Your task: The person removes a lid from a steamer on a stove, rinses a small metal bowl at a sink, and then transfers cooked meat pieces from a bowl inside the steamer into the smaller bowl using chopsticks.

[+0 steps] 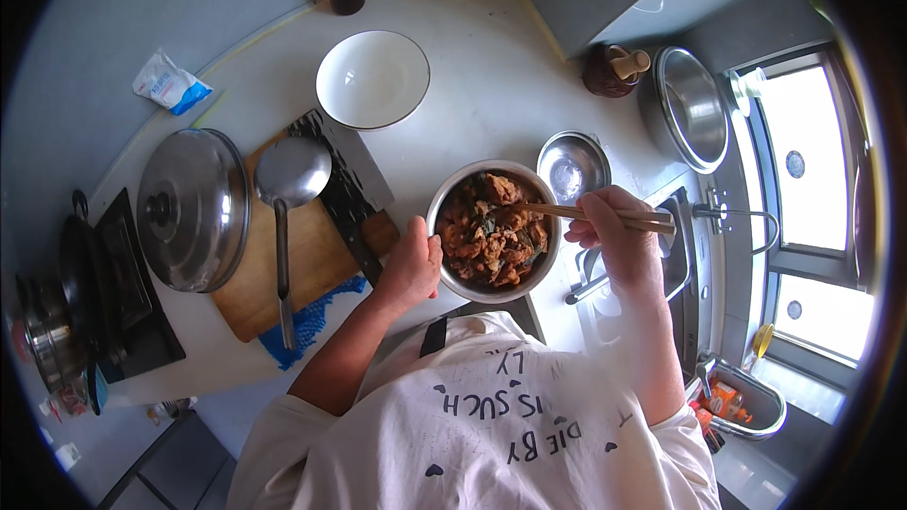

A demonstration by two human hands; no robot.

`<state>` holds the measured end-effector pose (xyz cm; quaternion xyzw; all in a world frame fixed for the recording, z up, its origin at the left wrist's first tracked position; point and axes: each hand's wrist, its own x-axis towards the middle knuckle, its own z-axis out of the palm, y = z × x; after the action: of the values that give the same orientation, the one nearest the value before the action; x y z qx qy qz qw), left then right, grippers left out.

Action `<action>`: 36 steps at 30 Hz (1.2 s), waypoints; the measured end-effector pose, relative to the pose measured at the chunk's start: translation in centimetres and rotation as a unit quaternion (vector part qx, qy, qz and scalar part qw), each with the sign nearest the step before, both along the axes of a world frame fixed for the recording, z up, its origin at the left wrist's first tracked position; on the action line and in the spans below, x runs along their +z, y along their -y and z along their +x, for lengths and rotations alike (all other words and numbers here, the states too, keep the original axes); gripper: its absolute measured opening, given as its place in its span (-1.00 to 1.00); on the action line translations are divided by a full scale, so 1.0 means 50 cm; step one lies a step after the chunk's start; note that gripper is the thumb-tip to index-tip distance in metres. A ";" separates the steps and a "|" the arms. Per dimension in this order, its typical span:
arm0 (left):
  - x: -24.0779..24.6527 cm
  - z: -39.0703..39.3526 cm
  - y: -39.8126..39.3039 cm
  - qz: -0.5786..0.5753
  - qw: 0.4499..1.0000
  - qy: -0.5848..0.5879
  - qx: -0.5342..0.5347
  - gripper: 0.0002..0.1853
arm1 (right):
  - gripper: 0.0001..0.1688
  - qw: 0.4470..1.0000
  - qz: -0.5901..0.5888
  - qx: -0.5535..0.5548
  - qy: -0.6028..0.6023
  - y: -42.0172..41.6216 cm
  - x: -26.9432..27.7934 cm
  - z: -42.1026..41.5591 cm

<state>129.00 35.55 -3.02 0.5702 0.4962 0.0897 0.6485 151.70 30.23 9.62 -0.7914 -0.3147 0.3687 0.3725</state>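
Observation:
A steel bowl (434,207) full of browned, cooked pieces of food (496,237) with some dark green bits is right in front of me. My left hand (414,262) grips its left rim, thumb and fingers at the edge. Between the fingers of my right hand (623,234) is a pair of wooden chopsticks (567,210), whose tips reach into the food near the bowl's centre right. Behind that hand, partly covered by it, stands a small steel bowl (570,166).
A white bowl (372,78) stands farther back. On the left, a cleaver (354,163), a ladle (292,173) and a domed steel lid (188,209) rest on or against a wooden cutting board (312,248). To the right are a sink (684,248) and a large steel basin (684,110).

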 end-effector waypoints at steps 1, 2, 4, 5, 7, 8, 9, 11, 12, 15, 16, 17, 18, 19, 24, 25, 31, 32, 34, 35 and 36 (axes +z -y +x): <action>-0.001 -0.001 0.000 0.010 1.000 -0.002 -0.003 -0.78 | -0.77 1.000 0.006 -0.001 -0.006 0.003 -0.009 0.004; -0.003 -0.001 -0.001 0.019 1.000 -0.003 -0.005 -0.77 | -0.77 1.000 0.011 -0.003 -0.012 0.006 -0.016 0.006; -0.007 -0.001 0.003 0.024 1.000 -0.003 0.002 -0.78 | -0.78 1.000 0.015 0.005 0.023 0.022 -0.023 -0.005; -0.009 0.001 0.010 0.019 1.000 -0.002 0.012 -0.78 | -0.78 0.999 0.017 0.009 0.041 0.032 -0.026 -0.011; -0.013 0.006 0.022 0.012 0.999 0.010 0.029 -0.78 | -0.76 0.997 0.016 0.009 0.079 0.062 -0.035 -0.026; -0.017 0.006 0.029 0.009 0.999 0.017 0.038 -0.79 | -0.76 0.996 0.028 0.002 0.080 0.071 -0.039 -0.038; -0.018 0.007 0.033 0.006 0.999 0.025 0.047 -0.79 | -0.75 0.996 0.040 -0.005 0.081 0.078 -0.042 -0.049; -0.008 0.007 0.030 -0.003 0.999 0.028 0.043 -0.78 | -0.81 0.987 0.073 0.020 0.144 0.093 -0.054 -0.061; -0.004 0.007 0.028 -0.008 0.999 0.030 0.040 -0.78 | -0.82 0.986 0.081 0.020 0.141 0.098 -0.056 -0.065; -0.004 0.005 0.029 -0.016 0.999 0.022 0.038 -0.77 | -0.83 0.990 0.089 0.021 0.106 0.091 -0.049 -0.052; -0.011 0.002 0.029 -0.008 0.999 0.026 0.031 -0.77 | -0.83 0.993 0.079 0.020 0.086 0.081 -0.041 -0.043; -0.012 0.001 0.028 -0.011 0.999 0.025 0.029 -0.77 | -0.84 0.995 0.069 0.019 0.067 0.071 -0.034 -0.035; -0.010 0.000 0.025 -0.015 0.999 0.024 0.028 -0.77 | -0.86 0.995 0.060 0.035 0.069 0.059 -0.028 -0.028; -0.009 0.001 0.025 -0.022 0.999 0.023 0.025 -0.77 | -0.86 0.996 0.051 0.032 0.067 0.053 -0.029 -0.025; -0.008 0.004 0.035 -0.021 0.998 0.025 0.050 -0.78 | -0.89 0.989 0.079 0.037 0.120 0.071 -0.053 -0.045; -0.010 0.006 0.039 -0.017 0.998 0.030 0.056 -0.78 | -0.90 0.984 0.095 0.034 0.145 0.089 -0.063 -0.056; -0.020 0.014 0.050 -0.062 0.992 0.062 0.090 -0.79 | -0.72 0.968 0.196 -0.115 -0.108 0.161 -0.156 -0.058; -0.027 0.012 0.052 -0.050 0.993 0.060 0.084 -0.79 | -0.70 0.947 0.205 -0.150 -0.194 0.164 -0.173 -0.052; -0.035 0.010 0.057 -0.051 0.993 0.067 0.088 -0.79 | -0.71 0.904 0.239 -0.190 -0.298 0.166 -0.179 -0.050; -0.036 0.010 0.058 -0.052 0.992 0.072 0.088 -0.79 | -0.71 0.878 0.255 -0.210 -0.347 0.165 -0.179 -0.049; -0.035 0.010 0.058 -0.049 0.992 0.071 0.088 -0.79 | -0.71 0.875 0.265 -0.208 -0.349 0.166 -0.180 -0.046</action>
<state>129.51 32.67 -4.78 0.4840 0.5011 0.1618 0.6989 149.38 21.93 0.62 -0.5301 -0.0785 0.4381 0.7217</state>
